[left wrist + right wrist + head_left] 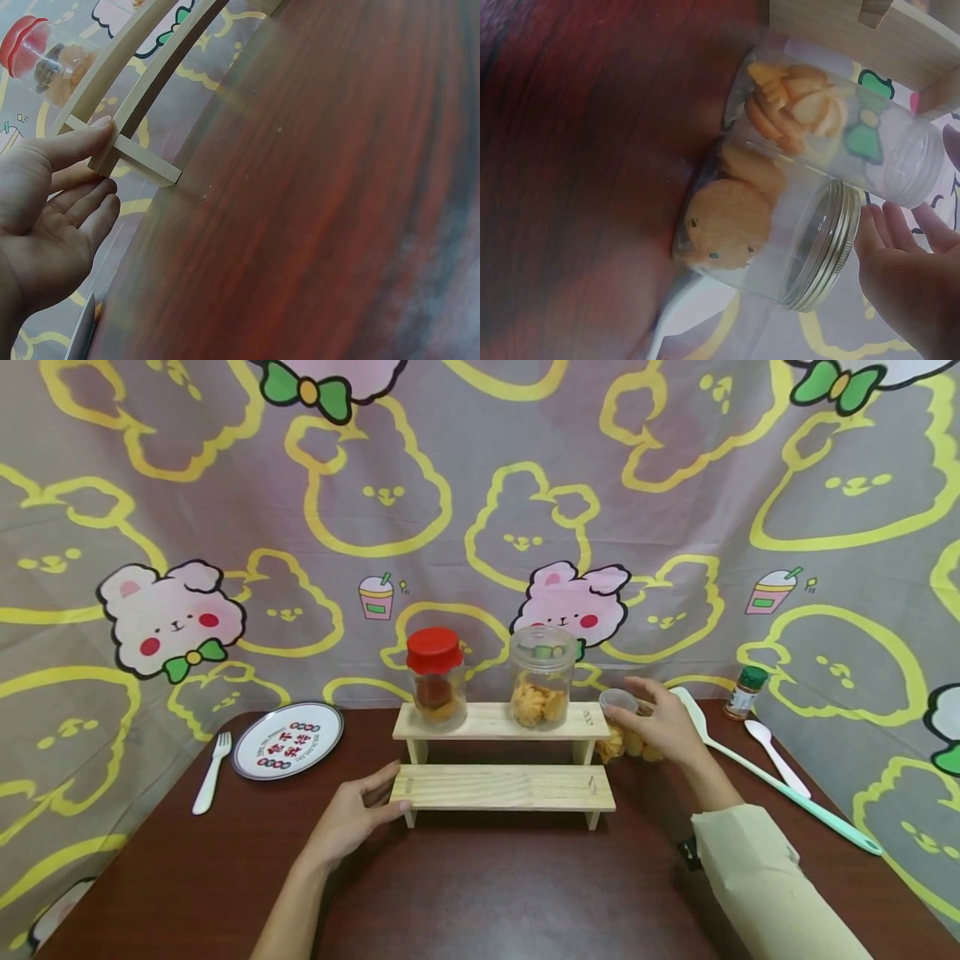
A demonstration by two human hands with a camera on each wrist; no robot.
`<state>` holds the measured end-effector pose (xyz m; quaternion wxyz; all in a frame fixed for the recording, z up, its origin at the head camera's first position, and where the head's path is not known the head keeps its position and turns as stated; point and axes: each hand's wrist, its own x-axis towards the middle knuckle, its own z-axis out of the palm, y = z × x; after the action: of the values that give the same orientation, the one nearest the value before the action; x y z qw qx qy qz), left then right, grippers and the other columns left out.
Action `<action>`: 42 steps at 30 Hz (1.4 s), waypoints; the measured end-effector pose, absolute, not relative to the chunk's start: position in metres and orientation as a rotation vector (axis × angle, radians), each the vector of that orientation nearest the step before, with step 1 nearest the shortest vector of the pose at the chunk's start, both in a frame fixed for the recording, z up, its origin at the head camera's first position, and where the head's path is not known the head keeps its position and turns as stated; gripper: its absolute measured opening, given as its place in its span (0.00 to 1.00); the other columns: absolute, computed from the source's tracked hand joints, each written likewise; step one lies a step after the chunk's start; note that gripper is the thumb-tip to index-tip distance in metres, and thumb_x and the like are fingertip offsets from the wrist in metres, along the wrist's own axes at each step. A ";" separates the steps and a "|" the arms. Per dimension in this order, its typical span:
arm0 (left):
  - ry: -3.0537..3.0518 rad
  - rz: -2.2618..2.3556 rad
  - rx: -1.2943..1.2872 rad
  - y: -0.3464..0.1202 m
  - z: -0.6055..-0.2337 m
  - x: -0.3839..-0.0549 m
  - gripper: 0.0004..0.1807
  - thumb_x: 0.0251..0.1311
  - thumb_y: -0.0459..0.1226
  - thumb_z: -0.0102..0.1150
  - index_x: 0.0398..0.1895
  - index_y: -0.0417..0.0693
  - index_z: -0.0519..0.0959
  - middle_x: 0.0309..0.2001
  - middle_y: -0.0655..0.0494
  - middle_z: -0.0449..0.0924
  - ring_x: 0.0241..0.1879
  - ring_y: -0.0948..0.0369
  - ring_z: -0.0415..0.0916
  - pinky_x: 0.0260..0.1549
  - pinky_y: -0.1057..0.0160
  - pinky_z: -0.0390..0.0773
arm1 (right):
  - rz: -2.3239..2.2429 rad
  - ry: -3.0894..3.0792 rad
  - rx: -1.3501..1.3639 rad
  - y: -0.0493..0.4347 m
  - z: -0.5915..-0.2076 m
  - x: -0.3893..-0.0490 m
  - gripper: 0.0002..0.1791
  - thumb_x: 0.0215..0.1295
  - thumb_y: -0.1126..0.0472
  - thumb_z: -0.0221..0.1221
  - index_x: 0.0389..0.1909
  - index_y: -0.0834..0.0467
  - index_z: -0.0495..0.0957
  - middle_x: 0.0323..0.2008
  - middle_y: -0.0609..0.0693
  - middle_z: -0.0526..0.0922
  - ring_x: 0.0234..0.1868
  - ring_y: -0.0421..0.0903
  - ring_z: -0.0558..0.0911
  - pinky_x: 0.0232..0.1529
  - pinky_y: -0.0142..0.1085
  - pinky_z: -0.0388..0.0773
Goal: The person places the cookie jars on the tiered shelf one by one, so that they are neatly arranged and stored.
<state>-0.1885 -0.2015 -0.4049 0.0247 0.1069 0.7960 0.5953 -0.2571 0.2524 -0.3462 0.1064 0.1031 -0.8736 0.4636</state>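
A two-tier wooden shelf [502, 787] stands on the table. My left hand [356, 814] holds the left end of its lower tier, the thumb [86, 142] against the board. On the upper tier are a red-lidded jar [437, 681] and a clear jar of cookies [542, 681]. Right of the shelf stand two more jars: a narrow clear jar with cookies [799, 109] and a jar with a gold-coloured metal rim [821, 244]. At the narrow jar's top, my right hand [667, 727] has its fingers spread around the mouth; contact is hard to tell.
A white plate [262, 747] and a white fork [212, 772] lie at the left. To the right are a long green-handled spatula [787, 789], a white spoon [780, 760] and a green-capped spice bottle [745, 695]. A patterned curtain [450, 468] hangs behind the table.
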 end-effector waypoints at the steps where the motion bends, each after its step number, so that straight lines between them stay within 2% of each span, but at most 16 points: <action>1: 2.460 1.842 0.331 -0.201 -0.405 -0.188 0.39 0.60 0.31 0.71 0.72 0.29 0.65 0.73 0.38 0.63 0.71 0.49 0.62 0.66 0.56 0.67 | 1.358 -2.585 0.292 0.252 -0.346 -0.257 0.43 0.67 0.51 0.67 0.73 0.69 0.61 0.70 0.69 0.66 0.67 0.72 0.68 0.68 0.61 0.67; 7: 2.451 1.842 0.325 -0.201 -0.405 -0.189 0.38 0.60 0.31 0.71 0.72 0.29 0.65 0.73 0.38 0.63 0.71 0.49 0.62 0.66 0.57 0.67 | 1.335 -2.612 0.269 0.251 -0.346 -0.258 0.41 0.67 0.51 0.67 0.72 0.69 0.63 0.69 0.70 0.68 0.65 0.71 0.72 0.65 0.59 0.71; 15: 2.462 1.837 0.327 -0.201 -0.404 -0.188 0.38 0.60 0.31 0.71 0.72 0.29 0.65 0.73 0.38 0.63 0.71 0.49 0.62 0.66 0.57 0.67 | 1.199 -2.620 0.279 0.251 -0.347 -0.259 0.37 0.66 0.51 0.68 0.66 0.72 0.70 0.60 0.71 0.77 0.58 0.65 0.79 0.58 0.56 0.77; 24: 2.472 1.830 0.330 -0.202 -0.404 -0.188 0.38 0.60 0.31 0.71 0.72 0.29 0.65 0.73 0.38 0.63 0.71 0.49 0.62 0.66 0.56 0.67 | 1.105 -2.599 0.253 0.252 -0.348 -0.258 0.37 0.63 0.48 0.71 0.62 0.72 0.75 0.57 0.69 0.80 0.53 0.62 0.83 0.50 0.52 0.82; 32: 2.486 1.816 0.332 -0.201 -0.402 -0.188 0.38 0.60 0.32 0.71 0.72 0.30 0.65 0.72 0.38 0.64 0.70 0.48 0.64 0.66 0.55 0.68 | 1.069 -2.626 0.238 0.259 -0.338 -0.251 0.39 0.60 0.43 0.71 0.61 0.70 0.77 0.54 0.68 0.82 0.49 0.58 0.85 0.41 0.36 0.81; 36: 2.486 1.814 0.330 -0.202 -0.402 -0.188 0.39 0.60 0.33 0.72 0.72 0.30 0.65 0.73 0.38 0.64 0.70 0.49 0.64 0.66 0.56 0.68 | 1.062 -2.619 0.259 0.262 -0.332 -0.247 0.38 0.60 0.44 0.71 0.61 0.69 0.77 0.55 0.69 0.80 0.47 0.59 0.85 0.37 0.35 0.81; 38: 2.482 1.817 0.330 -0.202 -0.402 -0.188 0.39 0.60 0.33 0.71 0.72 0.30 0.65 0.73 0.38 0.63 0.70 0.49 0.64 0.66 0.56 0.68 | 1.037 -2.605 0.270 0.262 -0.329 -0.244 0.37 0.61 0.45 0.71 0.60 0.69 0.78 0.53 0.69 0.81 0.41 0.57 0.85 0.33 0.34 0.80; 42: 2.479 1.817 0.327 -0.202 -0.402 -0.188 0.39 0.60 0.32 0.72 0.72 0.30 0.65 0.73 0.38 0.63 0.70 0.49 0.63 0.66 0.56 0.68 | 1.023 -2.577 0.289 0.264 -0.323 -0.240 0.35 0.62 0.45 0.70 0.60 0.66 0.79 0.54 0.68 0.81 0.40 0.56 0.85 0.32 0.36 0.80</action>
<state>-0.1881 -0.2015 -0.4025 0.0253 0.1059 0.8019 0.5875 -0.2397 0.2637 -0.3226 0.1759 0.1022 -0.9100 0.3611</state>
